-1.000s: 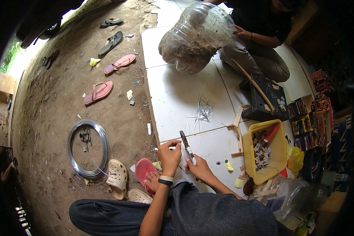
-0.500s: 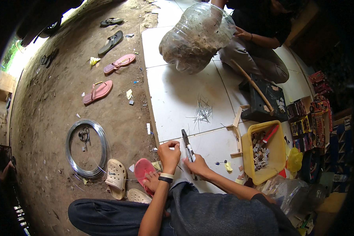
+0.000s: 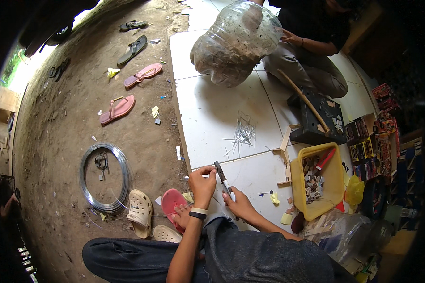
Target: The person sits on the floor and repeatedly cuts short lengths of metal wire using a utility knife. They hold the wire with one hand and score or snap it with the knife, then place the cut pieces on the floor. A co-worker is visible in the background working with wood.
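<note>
My left hand [image 3: 203,187] is closed in a pinch beside the jaws of the pliers. A thin wire runs from the coil of wire [image 3: 125,174] on the dirt, over the sandals, toward this hand; the bit between the fingertips is too fine to see clearly. My right hand [image 3: 240,204] grips the pliers [image 3: 224,179], with dark jaws and pale-and-dark handles, pointing away from me. Beyond them, a loose pile of short cut wire pieces [image 3: 243,132] lies on the white tiles.
A yellow tub [image 3: 343,184] of small pieces and a red-handled tool stands right, near a black box [image 3: 318,120] with a wooden stick [image 3: 304,101]. Across, another person holds a large clear plastic container [image 3: 236,42]. Sandals [image 3: 119,110] line the dirt at left.
The plier jaws have come slightly nearer and left, up against my left fingertips. My right hand has shifted a little. The other person's arm has moved slightly at the container.
</note>
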Tool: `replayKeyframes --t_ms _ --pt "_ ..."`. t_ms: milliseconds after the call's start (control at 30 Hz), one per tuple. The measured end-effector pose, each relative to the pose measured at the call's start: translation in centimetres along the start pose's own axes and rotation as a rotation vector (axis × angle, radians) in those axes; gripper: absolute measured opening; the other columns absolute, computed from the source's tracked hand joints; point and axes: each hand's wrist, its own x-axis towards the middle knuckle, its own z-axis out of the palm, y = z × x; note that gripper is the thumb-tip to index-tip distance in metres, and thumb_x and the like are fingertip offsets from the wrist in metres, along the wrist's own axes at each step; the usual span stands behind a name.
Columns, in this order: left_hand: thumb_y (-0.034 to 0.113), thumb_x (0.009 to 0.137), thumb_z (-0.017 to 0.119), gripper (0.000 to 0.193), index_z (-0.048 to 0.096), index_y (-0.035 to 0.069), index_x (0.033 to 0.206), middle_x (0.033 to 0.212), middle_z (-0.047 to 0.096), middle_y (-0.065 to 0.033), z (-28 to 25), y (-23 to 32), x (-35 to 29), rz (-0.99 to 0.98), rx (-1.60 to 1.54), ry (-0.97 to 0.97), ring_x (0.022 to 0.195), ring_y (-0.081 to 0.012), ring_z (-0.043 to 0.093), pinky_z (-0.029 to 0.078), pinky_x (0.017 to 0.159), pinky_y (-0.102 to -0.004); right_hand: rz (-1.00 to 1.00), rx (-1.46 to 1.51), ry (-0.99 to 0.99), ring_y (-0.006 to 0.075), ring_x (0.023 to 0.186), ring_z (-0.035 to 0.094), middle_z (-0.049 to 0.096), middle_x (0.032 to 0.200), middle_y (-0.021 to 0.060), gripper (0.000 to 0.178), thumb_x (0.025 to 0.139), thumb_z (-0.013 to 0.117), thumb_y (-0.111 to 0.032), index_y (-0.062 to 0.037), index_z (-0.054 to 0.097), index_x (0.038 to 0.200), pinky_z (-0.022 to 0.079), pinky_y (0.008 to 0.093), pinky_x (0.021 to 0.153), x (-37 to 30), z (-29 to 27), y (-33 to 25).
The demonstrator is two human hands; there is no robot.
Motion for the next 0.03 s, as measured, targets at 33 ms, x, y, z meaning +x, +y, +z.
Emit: replayKeyframes --t_ms 33 --pt "0.015 0.083 0.075 0.015 0.080 0.003 0.090 0.083 0.078 -0.0139 -0.04 0.03 0.00 0.005 0.007 0.001 0.076 -0.0220 0.075 0.057 0.076 -0.0325 0.038 0.017 0.007 0.0181 0.085 0.068 0.069 0.089 0.0090 0.029 0.105 0.058 -0.031 -0.0042 0.060 0.115 0.055 0.0348 0.080 -0.03 0.05 -0.12"
